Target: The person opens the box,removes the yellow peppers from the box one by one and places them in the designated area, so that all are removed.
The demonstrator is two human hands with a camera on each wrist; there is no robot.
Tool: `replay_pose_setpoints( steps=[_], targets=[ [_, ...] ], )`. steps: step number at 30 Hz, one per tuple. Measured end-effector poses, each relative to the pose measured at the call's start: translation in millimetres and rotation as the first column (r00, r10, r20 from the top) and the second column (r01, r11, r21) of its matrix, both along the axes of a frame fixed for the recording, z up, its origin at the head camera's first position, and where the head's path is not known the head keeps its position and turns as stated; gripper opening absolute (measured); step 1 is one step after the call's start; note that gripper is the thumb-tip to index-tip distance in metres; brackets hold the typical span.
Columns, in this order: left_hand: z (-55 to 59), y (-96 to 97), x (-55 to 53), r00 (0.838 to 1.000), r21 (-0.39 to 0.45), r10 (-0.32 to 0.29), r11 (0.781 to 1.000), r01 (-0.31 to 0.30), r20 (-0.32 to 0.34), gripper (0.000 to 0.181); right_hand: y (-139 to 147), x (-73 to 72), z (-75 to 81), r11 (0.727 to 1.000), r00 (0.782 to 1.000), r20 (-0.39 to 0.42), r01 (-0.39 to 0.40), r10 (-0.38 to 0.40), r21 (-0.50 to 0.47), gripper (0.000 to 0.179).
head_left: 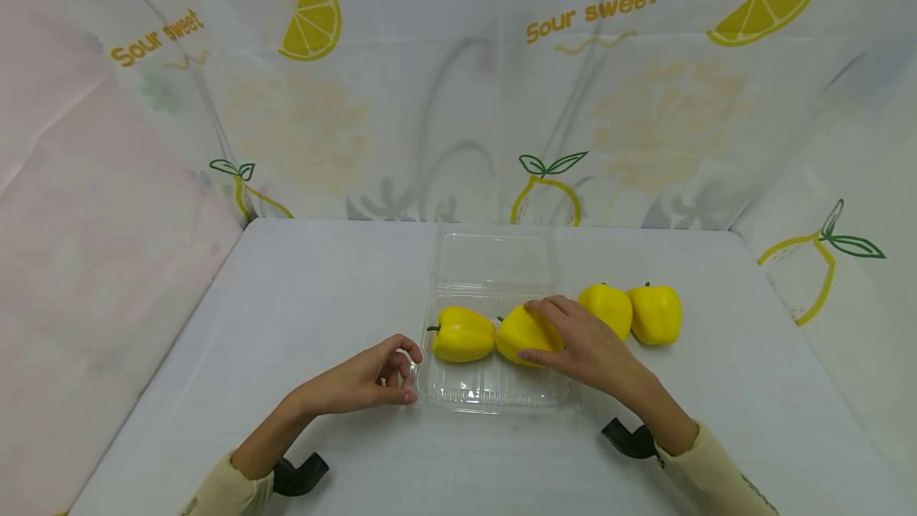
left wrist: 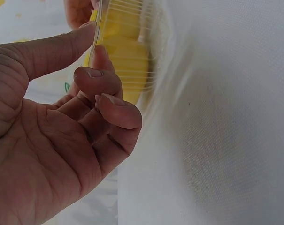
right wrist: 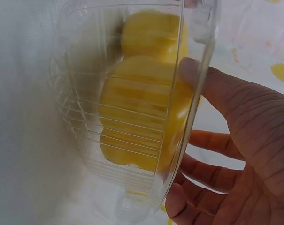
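A clear plastic clamshell box (head_left: pixel 494 398) lies with its lid (head_left: pixel 494 259) folded back. Inside it, on the left, one yellow bell pepper (head_left: pixel 462 334) rests on its side, stem to the left. My right hand (head_left: pixel 583 341) grips a second yellow bell pepper (head_left: pixel 516 334) in the right half of the box, thumb at the near side and fingers over the far side. Through the ribbed box wall (right wrist: pixel 132 117), the right wrist view shows both peppers. At the box's left edge, my left hand (head_left: pixel 380 377) pinches the rim (left wrist: pixel 98 33) between thumb and curled fingers.
Two more yellow bell peppers stand to the right of the box: a nearer one (head_left: pixel 607 307), partly behind my right hand, and another (head_left: pixel 655 314) beside it. The white table (head_left: pixel 322 277) meets a lemon-printed cloth (head_left: pixel 430 102) at the back and sides.
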State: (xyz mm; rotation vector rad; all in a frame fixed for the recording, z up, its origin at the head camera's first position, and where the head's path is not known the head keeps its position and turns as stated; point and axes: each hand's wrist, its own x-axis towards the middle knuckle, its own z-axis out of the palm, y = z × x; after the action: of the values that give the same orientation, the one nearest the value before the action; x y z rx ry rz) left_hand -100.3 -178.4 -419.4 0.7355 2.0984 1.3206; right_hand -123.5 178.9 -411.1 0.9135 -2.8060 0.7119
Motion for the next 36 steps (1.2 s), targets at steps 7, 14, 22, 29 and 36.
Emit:
replay_pose_setpoints(
  steps=[7,14,22,29,36],
  targets=[
    [0.6,0.0,0.4,1.0,-0.002,0.003,1.0,-0.003,-0.004,0.047,-0.2,1.7,4.7,1.0,1.0,-0.029,0.011,-0.011,0.005,0.065],
    [-0.1,0.1,0.0,1.0,0.002,-0.001,1.0,0.001,-0.007,0.047,0.0,3.4,10.9,0.999,0.999,-0.037,0.038,-0.038,0.002,0.068],
    [-0.3,-0.5,-0.4,1.0,-0.002,0.002,1.0,-0.002,0.004,0.048,2.2,3.8,16.8,0.998,0.998,-0.054,0.04,-0.043,-0.045,0.066],
    [0.2,0.2,-0.9,1.0,0.006,-0.002,1.0,0.002,-0.012,0.047,5.9,3.8,22.7,0.996,0.996,-0.06,0.055,-0.059,-0.068,0.065],
    [0.9,0.0,-0.7,1.0,0.003,-0.001,1.0,0.001,-0.005,0.048,10.0,4.5,26.2,0.992,0.994,-0.079,0.07,-0.078,-0.106,0.065]
  ],
)
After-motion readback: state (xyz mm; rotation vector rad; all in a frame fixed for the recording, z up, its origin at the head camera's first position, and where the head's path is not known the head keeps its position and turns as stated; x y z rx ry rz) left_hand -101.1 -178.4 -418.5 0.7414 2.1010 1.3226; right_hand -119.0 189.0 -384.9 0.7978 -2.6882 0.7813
